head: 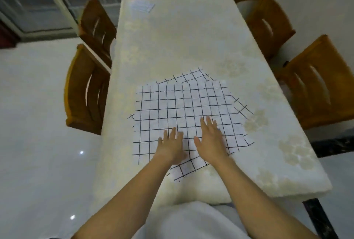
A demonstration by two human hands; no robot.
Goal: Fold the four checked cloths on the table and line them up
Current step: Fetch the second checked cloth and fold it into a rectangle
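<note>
White cloths with a black grid lie in an overlapping pile (183, 108) on the near half of the table (191, 37). The top cloth lies spread flat; corners of others stick out beneath it at the back (191, 76), right (242, 108) and front (183, 171). My left hand (170, 143) rests flat on the near part of the top cloth, fingers straight and spread. My right hand (211, 139) lies flat beside it, a little farther in, fingers straight. Neither hand grips the fabric.
A cream patterned tablecloth covers the table. A small pale blue flat item (142, 6) lies at the far left end. Two wooden chairs (86, 85) stand on the left, several (318, 81) on the right and at the far end. Glossy floor lies to the left.
</note>
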